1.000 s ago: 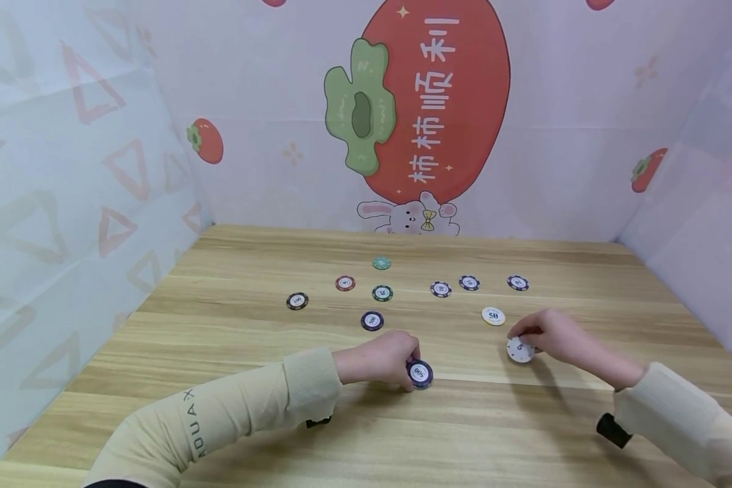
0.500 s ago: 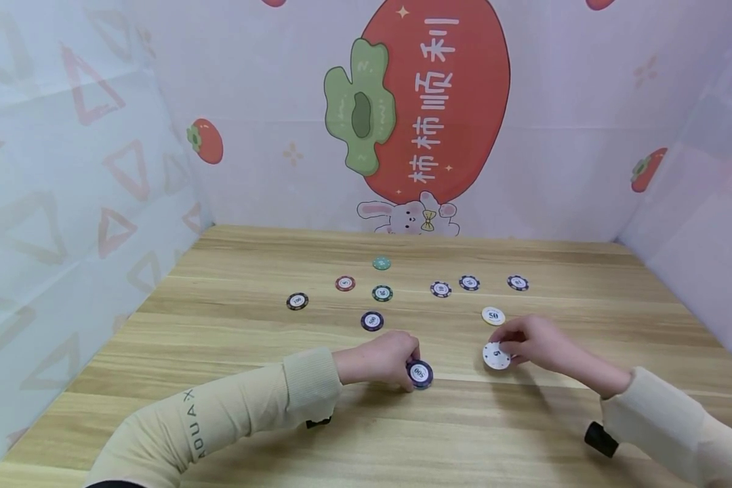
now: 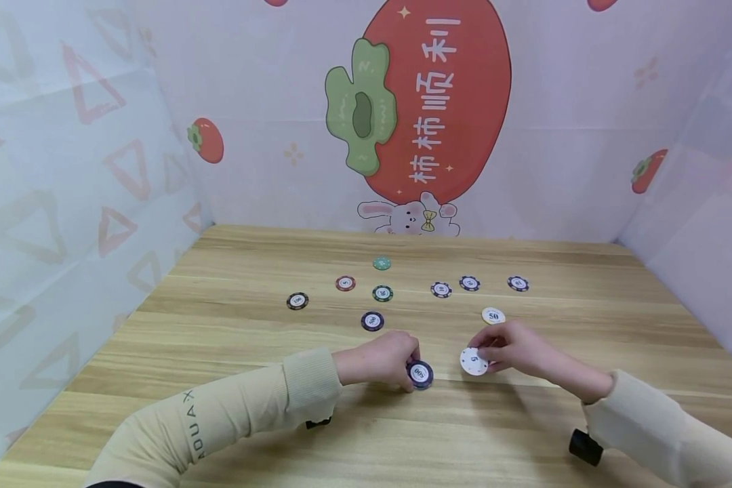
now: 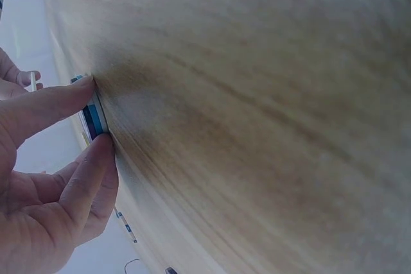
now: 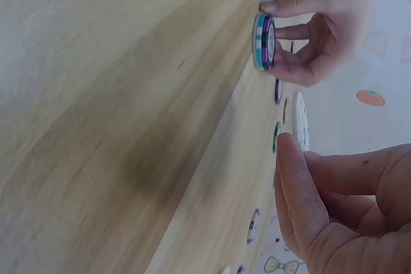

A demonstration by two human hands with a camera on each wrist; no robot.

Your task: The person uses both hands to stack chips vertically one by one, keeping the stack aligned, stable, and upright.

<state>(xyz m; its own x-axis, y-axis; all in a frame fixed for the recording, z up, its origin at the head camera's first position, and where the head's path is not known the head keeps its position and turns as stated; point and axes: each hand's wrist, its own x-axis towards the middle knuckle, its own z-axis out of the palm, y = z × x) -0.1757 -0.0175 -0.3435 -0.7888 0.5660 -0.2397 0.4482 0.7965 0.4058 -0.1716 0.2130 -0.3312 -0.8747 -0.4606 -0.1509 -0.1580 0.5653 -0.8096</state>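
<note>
On the wooden table a short stack of poker chips (image 3: pixel 420 374) has a dark purple 500 chip on top. Teal and white edges show below it in the right wrist view's chip stack (image 5: pixel 263 41). My left hand (image 3: pixel 384 359) grips this stack by its sides between thumb and fingers. Just right of it, my right hand (image 3: pixel 515 352) pinches a white poker chip (image 3: pixel 473 362) marked 5 by its edge. That white chip (image 5: pixel 300 120) is off the table, apart from the stack. Behind my right hand lies a 50 chip (image 3: pixel 493 316).
More chips lie flat farther back: a purple one (image 3: pixel 372 321), a black 100 (image 3: pixel 297 301), a red 5 (image 3: pixel 345 283), a green one (image 3: pixel 382 293), a teal one (image 3: pixel 381 263) and several blue-and-white ones (image 3: pixel 441 289). Printed cloth walls (image 3: pixel 268 183) bound the table's back and sides.
My right hand has moved left with the white chip, bringing it closer to the stack. The left hand and the stack have stayed in place.
</note>
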